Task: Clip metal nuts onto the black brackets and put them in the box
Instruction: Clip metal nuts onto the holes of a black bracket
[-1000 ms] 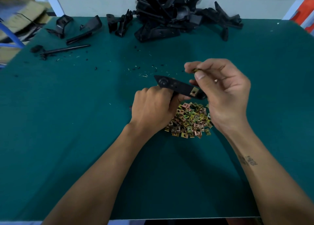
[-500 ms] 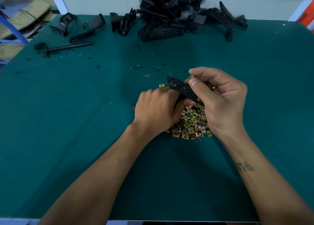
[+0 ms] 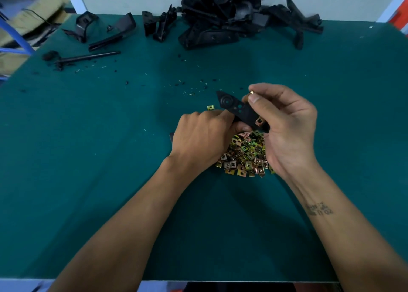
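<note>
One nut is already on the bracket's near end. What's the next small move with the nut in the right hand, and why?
Probably slide the nut pinched in the right hand onto the bracket edge beside it. The left hand grips the bracket above the nut pile, and one clipped nut sits on its near end.

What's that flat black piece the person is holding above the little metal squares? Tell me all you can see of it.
The black bracket is a flat, matte, elongated plate, plastic by its look, pointed at its far end, with a round embossed ring there and small holes mid-length. It lies tilted above the pile of nuts. The left hand grips its lower edge. One metal nut is already clipped on its near end. The right hand pinches a second nut at its upper edge.
</note>
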Tool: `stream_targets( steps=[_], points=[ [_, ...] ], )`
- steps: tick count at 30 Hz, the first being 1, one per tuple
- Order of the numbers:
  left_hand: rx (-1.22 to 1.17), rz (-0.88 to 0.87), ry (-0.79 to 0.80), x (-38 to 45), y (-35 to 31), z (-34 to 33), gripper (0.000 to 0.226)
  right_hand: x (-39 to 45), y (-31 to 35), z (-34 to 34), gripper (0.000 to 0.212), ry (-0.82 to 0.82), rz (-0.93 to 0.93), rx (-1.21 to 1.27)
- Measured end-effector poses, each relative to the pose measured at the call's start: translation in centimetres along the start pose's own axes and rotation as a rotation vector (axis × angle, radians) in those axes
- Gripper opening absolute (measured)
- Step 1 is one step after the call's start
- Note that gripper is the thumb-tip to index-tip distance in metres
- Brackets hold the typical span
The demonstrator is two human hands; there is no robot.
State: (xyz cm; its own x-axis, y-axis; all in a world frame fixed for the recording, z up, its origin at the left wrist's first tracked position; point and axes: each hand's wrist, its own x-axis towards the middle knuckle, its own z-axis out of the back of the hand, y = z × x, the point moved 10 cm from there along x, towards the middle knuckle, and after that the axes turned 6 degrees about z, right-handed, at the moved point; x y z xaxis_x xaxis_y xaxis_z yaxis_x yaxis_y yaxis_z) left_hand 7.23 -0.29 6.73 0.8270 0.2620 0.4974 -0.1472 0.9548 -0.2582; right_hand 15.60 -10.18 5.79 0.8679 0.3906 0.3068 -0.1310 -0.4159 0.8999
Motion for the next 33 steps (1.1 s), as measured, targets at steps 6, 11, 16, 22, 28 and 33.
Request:
stream_targets(
  steps=[6, 11, 16, 22, 28, 33],
  points=[
    [0.023, 0.051, 0.063, 0.0, 0.5, -0.8, 0.063, -0.3, 0.5, -0.4, 0.02, 0.018, 0.021, 0.012],
    [-0.004, 0.033, 0.024, 0.0, 0.4, -0.6, 0.047, -0.4, 0.1, -0.3, 0.018, 0.016, 0.011, -0.007],
    [-0.026, 0.039, -0.027, 0.0, 0.4, -0.1, 0.028, -0.7, 1.5, -0.6, 0.015, 0.003, 0.173, -0.174],
    [-0.01, 0.032, -0.057, -0.1, 0.3, 0.2, 0.044, -1.0, 1.3, -0.7, 0.018, 0.003, 0.163, -0.144],
    [-0.032, 0.065, -0.055, 0.0, 0.7, 0.1, 0.033, -1.2, -0.3, -0.6, 0.014, -0.031, 0.086, -0.074],
    [-0.038, 0.086, -0.051, 0.1, 0.9, 0.1, 0.04, -1.4, 0.1, -0.9, 0.015, 0.014, 0.169, -0.163]
  ],
)
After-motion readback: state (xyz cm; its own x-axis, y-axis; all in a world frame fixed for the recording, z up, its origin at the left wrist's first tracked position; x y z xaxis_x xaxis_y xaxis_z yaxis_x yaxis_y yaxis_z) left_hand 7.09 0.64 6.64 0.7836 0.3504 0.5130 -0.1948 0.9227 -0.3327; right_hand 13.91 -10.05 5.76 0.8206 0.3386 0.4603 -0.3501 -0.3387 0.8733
